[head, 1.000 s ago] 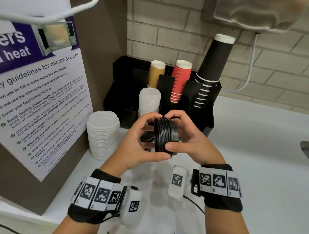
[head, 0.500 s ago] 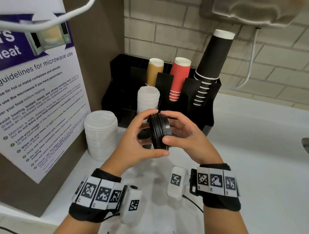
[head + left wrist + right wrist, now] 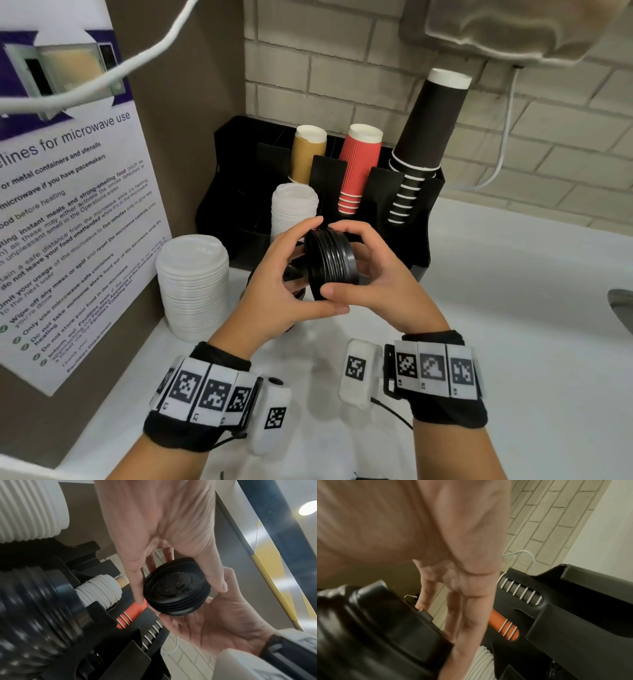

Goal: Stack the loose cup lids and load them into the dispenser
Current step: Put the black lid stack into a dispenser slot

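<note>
Both hands around a short stack of black lids point(image 3: 330, 265): left hand point(image 3: 286, 281) with thumb below and fingers curled over the top edge, right hand point(image 3: 371, 281) cupping the far face, thumb across the near rim. Stack held on its side above the white counter point(image 3: 513, 342), just in front of the black dispenser point(image 3: 400, 212). Lids nested and lined up, so likely squaring the stack, loading not yet begun. Next, probably: turning the stack upright and lowering it into a free front slot, which slot not clear. In the dispenser already, white lids point(image 3: 294, 209) and rows of paper cups point(image 3: 359, 164). Beside it, a taller pile of white lids point(image 3: 193, 284) on the counter.
</note>
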Motion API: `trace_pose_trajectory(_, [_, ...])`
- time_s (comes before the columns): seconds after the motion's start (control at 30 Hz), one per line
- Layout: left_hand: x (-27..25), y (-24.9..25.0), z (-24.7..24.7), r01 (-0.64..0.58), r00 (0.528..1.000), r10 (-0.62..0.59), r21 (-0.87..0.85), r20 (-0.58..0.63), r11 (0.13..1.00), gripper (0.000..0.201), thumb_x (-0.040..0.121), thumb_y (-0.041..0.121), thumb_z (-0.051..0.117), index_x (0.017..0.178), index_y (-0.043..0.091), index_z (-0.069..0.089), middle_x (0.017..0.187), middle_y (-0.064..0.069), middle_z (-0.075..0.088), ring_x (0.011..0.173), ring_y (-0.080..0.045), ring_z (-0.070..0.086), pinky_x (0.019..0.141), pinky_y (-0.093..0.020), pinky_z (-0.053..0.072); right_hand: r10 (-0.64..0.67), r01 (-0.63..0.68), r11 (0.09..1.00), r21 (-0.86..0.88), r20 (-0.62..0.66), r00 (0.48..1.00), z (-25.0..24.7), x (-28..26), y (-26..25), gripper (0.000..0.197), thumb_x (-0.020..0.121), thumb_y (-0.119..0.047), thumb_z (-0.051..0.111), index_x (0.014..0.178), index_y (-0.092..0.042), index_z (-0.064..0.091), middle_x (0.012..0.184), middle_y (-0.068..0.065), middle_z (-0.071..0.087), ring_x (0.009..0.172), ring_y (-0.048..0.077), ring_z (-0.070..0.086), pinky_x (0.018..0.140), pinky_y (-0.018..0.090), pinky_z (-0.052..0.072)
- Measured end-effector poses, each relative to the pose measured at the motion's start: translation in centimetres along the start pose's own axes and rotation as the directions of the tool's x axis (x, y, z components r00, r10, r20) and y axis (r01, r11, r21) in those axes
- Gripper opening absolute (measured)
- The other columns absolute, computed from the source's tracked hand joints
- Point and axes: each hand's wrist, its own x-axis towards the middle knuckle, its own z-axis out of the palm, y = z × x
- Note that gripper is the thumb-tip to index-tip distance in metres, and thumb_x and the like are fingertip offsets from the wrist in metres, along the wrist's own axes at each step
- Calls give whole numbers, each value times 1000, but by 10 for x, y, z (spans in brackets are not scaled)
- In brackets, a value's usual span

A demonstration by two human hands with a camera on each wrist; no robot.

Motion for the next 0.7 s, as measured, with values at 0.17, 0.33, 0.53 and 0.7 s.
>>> trace_pose_trajectory(0.17, [4,1,-11,5,994,-4,15,-107,1000,83,64,40,83,135,47,41,145,12,39,133,-5,44,103,-32,46,-91,75,991,-113,-145,985,-21,25,0,73,62,-31,85,124,-40,50,120,-7,60,107,13,64,84,31,56])
trace_pose_trajectory(0.33, [4,5,-29,-7,953,31,82,-301,997,47,79,24,73,118,38,52,135,0,49,114,-4,57,88,-18,52,-142,-11,878,-478,-281,949,-51,73,26,80,66,-19,85,133,-29,44,126,3,46,116,19,51,97,20,44])
trace_pose_trajectory(0.53, [-1,2,-36,2,941,27,86,-338,996,39,85,7,69,111,34,57,130,-2,53,108,-5,59,83,-15,50,106,-131,556,-821,-87,991,-40,105,49,88,68,-15,81,142,-25,36,136,11,31,119,34,45,98,36,45])
trace_pose_trajectory(0.7, [-3,0,-37,12,941,18,84,-337,996,37,86,6,69,110,32,59,128,-1,52,107,-7,60,83,-15,50,331,-124,163,-979,-64,942,-27,116,58,92,70,-26,81,146,-24,28,141,15,29,122,37,42,96,45,46])
